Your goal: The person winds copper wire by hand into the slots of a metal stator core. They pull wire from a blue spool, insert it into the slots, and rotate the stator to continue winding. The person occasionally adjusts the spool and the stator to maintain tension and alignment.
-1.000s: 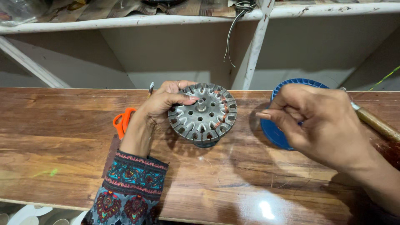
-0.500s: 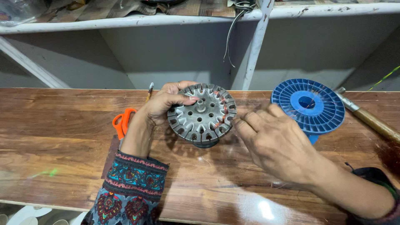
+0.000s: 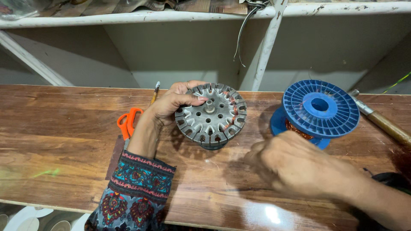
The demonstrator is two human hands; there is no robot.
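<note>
My left hand (image 3: pixel 171 105) grips the far left rim of a round grey metal stator core (image 3: pixel 210 114), holding it tilted up off the wooden bench. Some of its slots on the right side carry copper wire. My right hand (image 3: pixel 295 164) hovers low over the bench in front of a blue plastic spool of copper wire (image 3: pixel 319 109); its fingers are curled together and blurred. Whether it pinches a thin wire I cannot tell.
Orange-handled scissors (image 3: pixel 127 122) lie left of my left wrist, a thin pencil-like tool (image 3: pixel 154 92) behind the hand. A wooden-handled tool (image 3: pixel 385 124) lies at the right. A white shelf frame with a post (image 3: pixel 267 45) and hanging cable (image 3: pixel 244 25) stands behind the bench (image 3: pixel 55 141).
My right hand has drawn back from over the blue spool toward me and downward, uncovering the spool. My left hand keeps its hold on the stator core.
</note>
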